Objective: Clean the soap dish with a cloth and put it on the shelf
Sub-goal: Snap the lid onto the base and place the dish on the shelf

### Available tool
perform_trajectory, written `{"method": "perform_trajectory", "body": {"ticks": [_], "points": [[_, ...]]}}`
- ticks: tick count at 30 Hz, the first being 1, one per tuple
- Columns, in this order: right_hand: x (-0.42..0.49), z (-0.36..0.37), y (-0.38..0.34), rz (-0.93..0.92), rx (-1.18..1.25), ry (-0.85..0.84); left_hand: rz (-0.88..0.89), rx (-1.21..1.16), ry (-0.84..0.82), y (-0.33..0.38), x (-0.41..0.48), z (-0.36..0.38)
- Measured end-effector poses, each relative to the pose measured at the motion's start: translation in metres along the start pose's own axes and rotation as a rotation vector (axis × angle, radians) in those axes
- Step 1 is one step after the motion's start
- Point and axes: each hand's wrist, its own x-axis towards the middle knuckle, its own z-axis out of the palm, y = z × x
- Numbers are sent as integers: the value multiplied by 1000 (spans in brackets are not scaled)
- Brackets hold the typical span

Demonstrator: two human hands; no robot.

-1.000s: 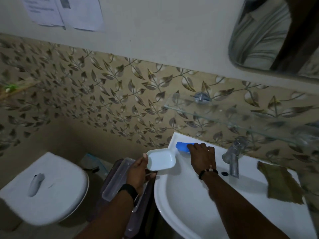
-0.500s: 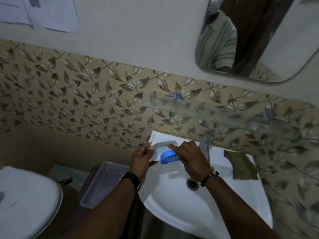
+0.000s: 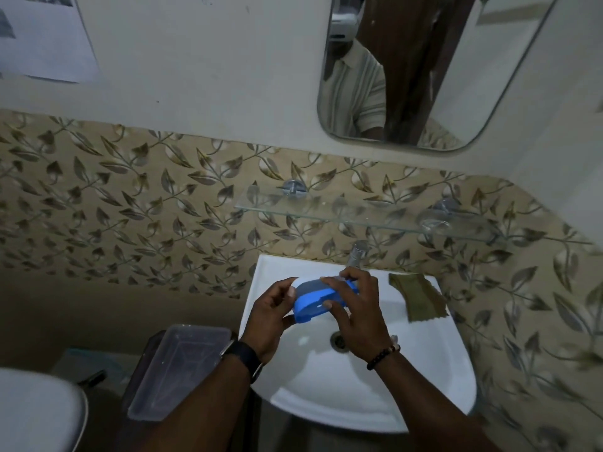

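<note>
My left fingers (image 3: 287, 293) and right fingers (image 3: 329, 282) are both gripping the blue-and-white soap dish (image 3: 315, 300) above the sink (image 3: 375, 402). It looks like two loosely nested parts, so I am risking one slipping into the basin. The cloth (image 3: 419, 296) is lying right of my fingers, and the glass shelf (image 3: 359, 213) beyond them.

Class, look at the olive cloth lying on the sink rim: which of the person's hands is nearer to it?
Right. The right hand, holding the blue soap dish over the basin, sits just left of the cloth. The left hand grips the dish's far end, further away.
</note>
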Motion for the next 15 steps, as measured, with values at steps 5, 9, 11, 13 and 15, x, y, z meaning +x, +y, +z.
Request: {"method": "perform_trajectory", "body": {"ticks": [5,9,11,13,15], "points": [[-4,-12,4,67,218,15,22,-16,-38,0,-7,5],[-3,-14,4,114,302,19,44,-13,-64,1,-11,9],[-2,-14,4,114,301,17,42,-15,-67,2,-11,9],[-1,-14,5,106,291,25,55,-9,-83,3,-13,9],[-1,-15,5,124,289,35,99,56,-110,6,-15,11]]}}
